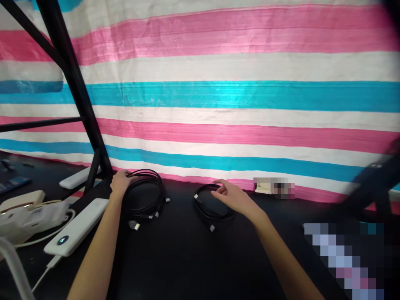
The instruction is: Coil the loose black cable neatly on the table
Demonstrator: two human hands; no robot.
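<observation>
On the black table, two bundles of black USB cable lie side by side. My left hand (120, 183) is at the upper left edge of the larger coil of USB cables (162, 187), its fingers curled over the loops and partly hidden. Several light-coloured plugs stick out at that coil's right and lower side. Above the right edge of the smaller coiled USB cable (200, 208) is my right hand (230, 195), fingers stretched out and apart, gripping nothing. Whether it touches the loops is unclear. One plug of this coil points towards me, another sits at its upper left.
A white power bank (83, 227) with a cable plugged in lies left of my left forearm. Beyond it are a white power strip (34, 221) and another white device (76, 178). A black metal frame (73, 83) rises at the left, before a striped sheet (218, 96). Blurred-out items lie right.
</observation>
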